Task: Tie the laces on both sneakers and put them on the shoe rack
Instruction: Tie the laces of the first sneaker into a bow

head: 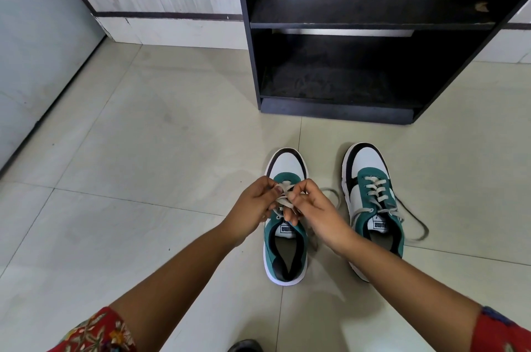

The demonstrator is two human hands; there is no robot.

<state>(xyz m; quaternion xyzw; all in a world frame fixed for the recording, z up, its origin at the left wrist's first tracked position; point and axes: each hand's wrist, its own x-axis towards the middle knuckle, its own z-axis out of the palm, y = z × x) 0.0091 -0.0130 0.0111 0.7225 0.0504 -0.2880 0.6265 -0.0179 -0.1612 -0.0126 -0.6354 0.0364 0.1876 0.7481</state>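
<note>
Two green, white and black sneakers stand side by side on the tiled floor, toes toward the rack. Over the left sneaker [285,248] my left hand [253,208] and my right hand [313,210] meet, each pinching part of its beige laces [283,193]. The hands hide the knot area. A loose loop of that lace trails to the right on the floor. The right sneaker [370,193] has its laces untied, the ends lying on the floor to its right. The black shoe rack [339,110] stands just beyond the sneakers with bare shelves.
A grey door or panel [34,49] lines the left side. A pale wood-grain cabinet with a dark strip [161,15] runs behind, left of the rack. Light floor tiles [143,150] spread to the left. A dark object [244,346] peeks in at the bottom edge.
</note>
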